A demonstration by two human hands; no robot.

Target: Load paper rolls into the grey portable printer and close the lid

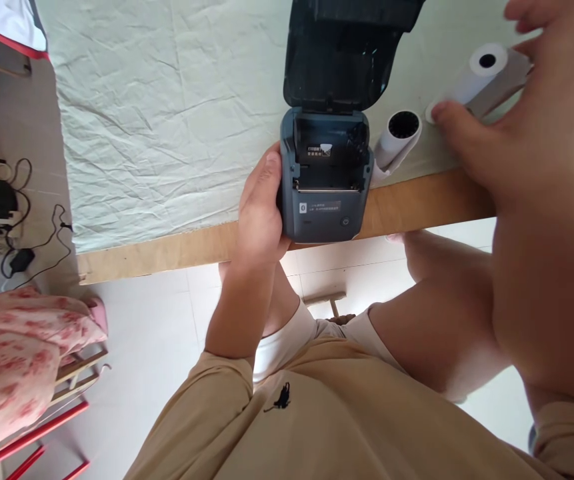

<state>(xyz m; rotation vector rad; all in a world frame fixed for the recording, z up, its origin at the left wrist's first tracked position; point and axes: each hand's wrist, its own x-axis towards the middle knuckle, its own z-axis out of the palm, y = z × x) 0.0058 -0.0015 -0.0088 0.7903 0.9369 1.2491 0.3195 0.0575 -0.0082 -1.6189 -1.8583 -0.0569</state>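
A dark blue-grey portable label printer (324,213) stands at the table's front edge with its black lid (339,63) flipped up and its paper bay showing. My left hand (261,207) is wrapped round the printer's left side. To the right of the printer, a white paper roll (391,147) with a dark ridged core stands on the cloth, its outer end slightly loose. Farther right is a second white paper roll (467,83), with a strip of paper hanging off it. My right hand (521,127) is spread around this roll, thumb at its lower end, fingers apart.
A pale green wrinkled cloth (167,113) covers the table, with a bare wooden edge (167,250) in front. Tangled cables and black adapters (21,261) lie at the left. A pink floral fabric (21,353) is draped over a wooden frame at lower left. My legs are below the table edge.
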